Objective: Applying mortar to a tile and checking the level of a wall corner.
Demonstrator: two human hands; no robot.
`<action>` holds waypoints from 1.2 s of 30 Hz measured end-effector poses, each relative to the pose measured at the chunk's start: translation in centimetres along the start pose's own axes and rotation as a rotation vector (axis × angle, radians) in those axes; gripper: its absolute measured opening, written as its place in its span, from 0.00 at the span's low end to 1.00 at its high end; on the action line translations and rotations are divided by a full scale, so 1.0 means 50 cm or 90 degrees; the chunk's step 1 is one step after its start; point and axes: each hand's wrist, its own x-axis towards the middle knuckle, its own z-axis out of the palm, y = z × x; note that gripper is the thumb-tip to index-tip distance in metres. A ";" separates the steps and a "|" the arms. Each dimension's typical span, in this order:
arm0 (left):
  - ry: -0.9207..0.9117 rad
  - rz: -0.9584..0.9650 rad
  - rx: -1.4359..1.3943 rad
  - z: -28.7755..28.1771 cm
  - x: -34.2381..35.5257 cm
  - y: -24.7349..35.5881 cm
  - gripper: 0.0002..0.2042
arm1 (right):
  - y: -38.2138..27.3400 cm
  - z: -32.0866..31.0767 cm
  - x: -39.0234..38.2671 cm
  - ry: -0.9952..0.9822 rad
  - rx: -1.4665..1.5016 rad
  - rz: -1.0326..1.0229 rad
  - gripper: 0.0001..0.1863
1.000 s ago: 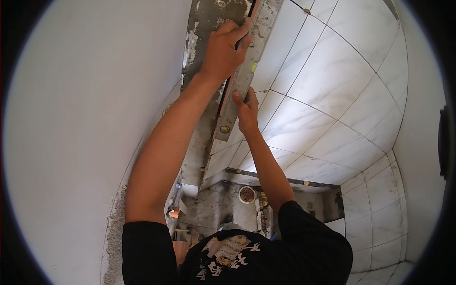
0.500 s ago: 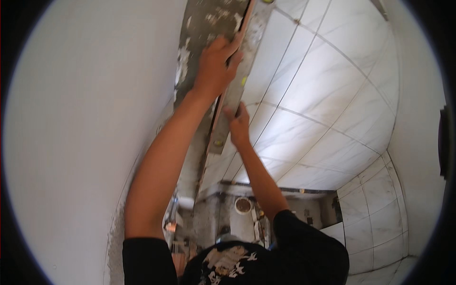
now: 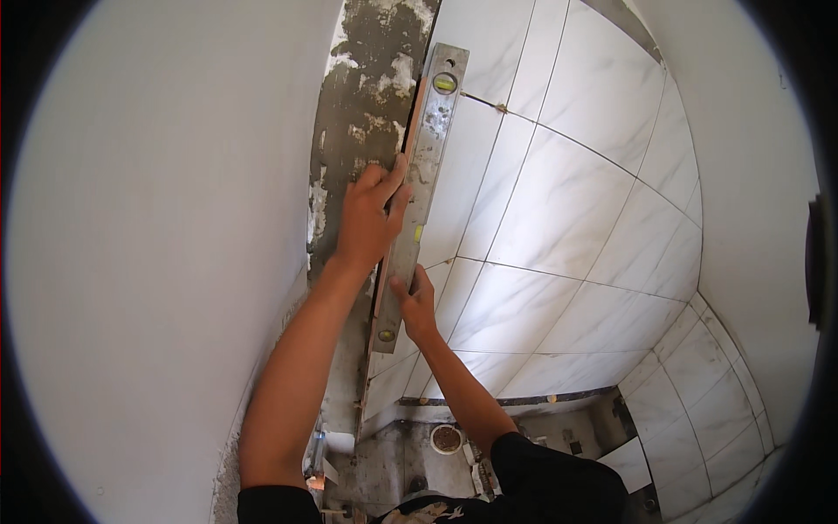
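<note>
A long, scuffed grey spirit level (image 3: 426, 166) lies lengthwise against the tiled wall, tilted slightly in the picture, its yellow-green vials showing. Along its left side runs a thin reddish-brown edge (image 3: 414, 122). My left hand (image 3: 367, 218) is closed at the level's left side about mid-length, fingertips on that edge and partly hidden. Lower down, my right hand (image 3: 417, 306) grips the level from its right side, with the thumb on top. White marble-look tiles (image 3: 559, 201) lie to the right of the level, and bare patchy grey mortar (image 3: 362, 105) is to its left.
A smooth pale wall (image 3: 157, 244) fills the left side. Below are a dirty floor with a round white-rimmed opening (image 3: 446, 439) and some clutter near my right arm. More tiles (image 3: 690, 393) cover the lower right wall. A dark object (image 3: 818, 262) sits at the right rim.
The view has shifted, so the wall, level and both hands appear lower in the picture. The level's upper end now shows fully. Both hands remain at the level.
</note>
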 end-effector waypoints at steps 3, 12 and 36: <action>0.011 0.001 -0.008 0.000 0.000 -0.002 0.21 | 0.003 -0.002 0.000 -0.004 -0.005 0.000 0.17; 0.017 0.014 -0.001 -0.004 -0.003 0.004 0.21 | 0.000 0.000 -0.008 -0.003 0.008 0.015 0.20; 0.023 0.048 0.019 0.002 -0.005 -0.005 0.23 | -0.211 0.043 0.200 0.010 -0.013 -0.175 0.14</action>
